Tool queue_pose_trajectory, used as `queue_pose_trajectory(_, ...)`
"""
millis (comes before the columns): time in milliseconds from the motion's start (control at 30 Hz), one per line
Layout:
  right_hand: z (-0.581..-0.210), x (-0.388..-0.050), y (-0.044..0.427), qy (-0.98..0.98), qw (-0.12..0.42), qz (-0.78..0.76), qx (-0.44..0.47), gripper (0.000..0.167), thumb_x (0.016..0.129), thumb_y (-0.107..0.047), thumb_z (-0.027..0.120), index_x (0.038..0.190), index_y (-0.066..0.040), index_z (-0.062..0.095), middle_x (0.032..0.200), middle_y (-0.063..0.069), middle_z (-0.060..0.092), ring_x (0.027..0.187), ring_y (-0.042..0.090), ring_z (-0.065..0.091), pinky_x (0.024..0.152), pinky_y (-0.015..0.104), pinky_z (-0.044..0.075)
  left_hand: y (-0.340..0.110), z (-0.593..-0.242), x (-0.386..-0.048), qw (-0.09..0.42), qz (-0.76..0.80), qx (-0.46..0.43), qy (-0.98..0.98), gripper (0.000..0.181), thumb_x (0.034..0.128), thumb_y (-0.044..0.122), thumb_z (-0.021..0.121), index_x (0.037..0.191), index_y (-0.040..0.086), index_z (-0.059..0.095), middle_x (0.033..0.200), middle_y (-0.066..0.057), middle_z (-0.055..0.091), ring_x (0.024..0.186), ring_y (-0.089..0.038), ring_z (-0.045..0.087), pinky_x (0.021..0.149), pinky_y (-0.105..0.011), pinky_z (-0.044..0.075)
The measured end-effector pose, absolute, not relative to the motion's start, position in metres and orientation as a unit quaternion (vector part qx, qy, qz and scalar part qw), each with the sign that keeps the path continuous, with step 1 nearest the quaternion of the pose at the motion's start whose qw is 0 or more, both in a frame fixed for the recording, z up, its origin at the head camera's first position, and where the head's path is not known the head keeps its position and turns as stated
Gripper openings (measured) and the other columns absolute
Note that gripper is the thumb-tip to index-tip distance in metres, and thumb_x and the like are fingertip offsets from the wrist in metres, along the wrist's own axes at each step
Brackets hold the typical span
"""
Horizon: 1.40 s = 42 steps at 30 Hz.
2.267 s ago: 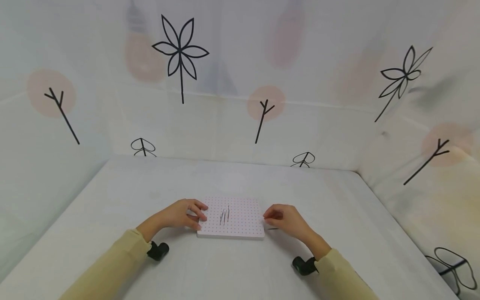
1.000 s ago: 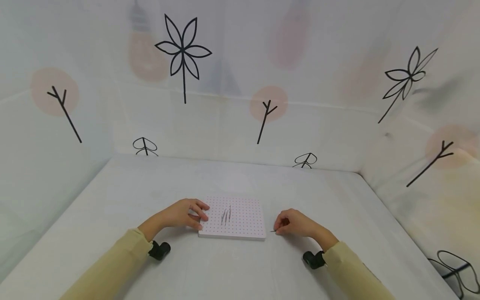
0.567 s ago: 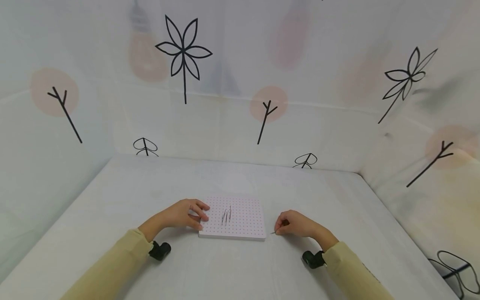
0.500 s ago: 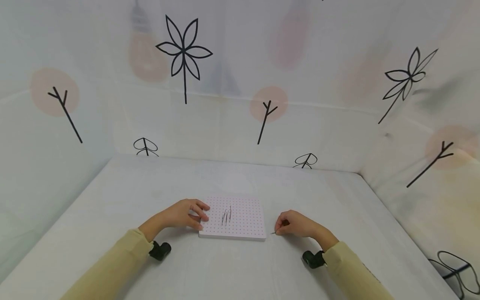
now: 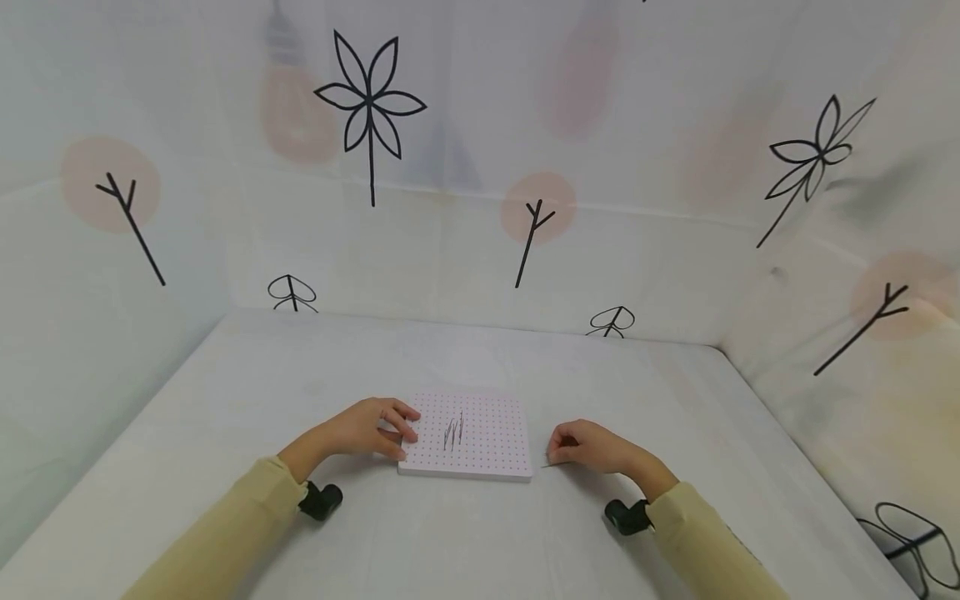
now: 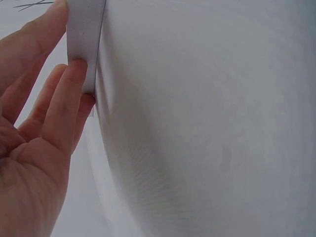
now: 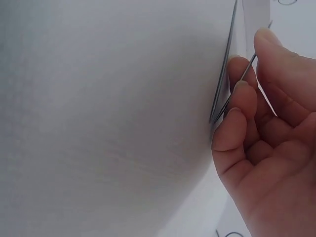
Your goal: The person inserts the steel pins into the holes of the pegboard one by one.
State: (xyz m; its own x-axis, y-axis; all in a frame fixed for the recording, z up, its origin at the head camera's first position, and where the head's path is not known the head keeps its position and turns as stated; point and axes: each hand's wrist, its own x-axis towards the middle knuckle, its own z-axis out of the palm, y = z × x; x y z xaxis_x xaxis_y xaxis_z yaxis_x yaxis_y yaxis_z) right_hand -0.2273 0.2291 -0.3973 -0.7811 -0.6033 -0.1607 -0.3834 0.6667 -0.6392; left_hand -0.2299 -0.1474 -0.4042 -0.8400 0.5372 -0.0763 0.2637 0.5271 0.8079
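My left hand point(image 5: 367, 427) rests its fingertips on the left edge of a white board point(image 5: 491, 450) dotted with small holes. In the left wrist view, fingers touch the side of the board point(image 6: 81, 39). Several thin dark metal pins point(image 5: 453, 433) appear to stand up from the board, left of its middle. Right of the board, my right hand point(image 5: 588, 446) is low over the table. In the right wrist view it pinches a thin metal pin point(image 7: 248, 67) between thumb and fingers. Just beside it, another thin pin point(image 7: 224, 64) lies on the table.
The table point(image 5: 450, 542) wears a pale cloth, and a patterned fabric wall point(image 5: 450, 267) rises behind and at both sides. A black wrist camera sits on each forearm, the left one point(image 5: 321, 502) and the right one point(image 5: 627, 517).
My right hand has moved right, away from the board's right edge, and stays low over the table, its fingers shifting slightly on the pin. My left hand keeps its place on the board.
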Motion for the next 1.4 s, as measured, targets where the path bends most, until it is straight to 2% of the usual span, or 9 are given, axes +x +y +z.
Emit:
queue_pose_trajectory(367, -0.39, -0.23, 0.222, 0.892, 0.143, -0.328, -0.277, 0.003, 0.088, -0.006, 0.062, 0.089, -0.005, 0.06, 0.084, -0.002, 0.057, 0.077, 0.013, 0.051, 0.065, 0.022, 0.047, -0.146, -0.403, -0.23, 0.161, 0.432, 0.228, 0.857, 0.019, 0.069, 0.006, 0.081, 0.086, 0.011, 0.074, 0.123, -0.008, 0.054, 0.097, -0.019, 0.061, 0.084, -0.029, 0.051)
queue_pose_trajectory(633, -0.38, -0.228, 0.211, 0.891, 0.122, -0.338, -0.278, 0.009, 0.087, -0.004, 0.064, 0.096, -0.003, 0.064, 0.089, 0.003, 0.062, 0.076, 0.015, 0.056, 0.069, 0.024, 0.051, -0.146, -0.402, -0.229, 0.163, 0.43, 0.228, 0.858, 0.019, 0.0699, 0.007, 0.081, 0.087, 0.011, 0.074, 0.123, -0.008, 0.054, 0.097, -0.019, 0.062, 0.084, -0.03, 0.051)
queue_pose_trajectory(967, -0.379, -0.227, 0.193, 0.881, 0.081, -0.378, -0.273, 0.006, 0.086, -0.006, 0.065, 0.091, -0.005, 0.062, 0.086, 0.0, 0.062, 0.076, 0.015, 0.059, 0.068, 0.024, 0.053, -0.147, -0.403, -0.228, 0.16, 0.423, 0.234, 0.86, 0.019, 0.0703, 0.009, 0.081, 0.088, 0.011, 0.074, 0.122, -0.008, 0.055, 0.098, -0.021, 0.06, 0.085, -0.032, 0.051)
queue_pose_trajectory(1400, -0.383, -0.228, 0.173, 0.86, 0.061, -0.424, -0.277, 0.01, 0.085, -0.005, 0.067, 0.091, -0.002, 0.06, 0.084, 0.006, 0.064, 0.072, 0.02, 0.061, 0.067, 0.026, 0.054, -0.146, -0.404, -0.228, 0.159, 0.424, 0.236, 0.86, 0.018, 0.0714, 0.008, 0.08, 0.088, 0.012, 0.074, 0.123, -0.008, 0.054, 0.099, -0.02, 0.06, 0.085, -0.031, 0.05)
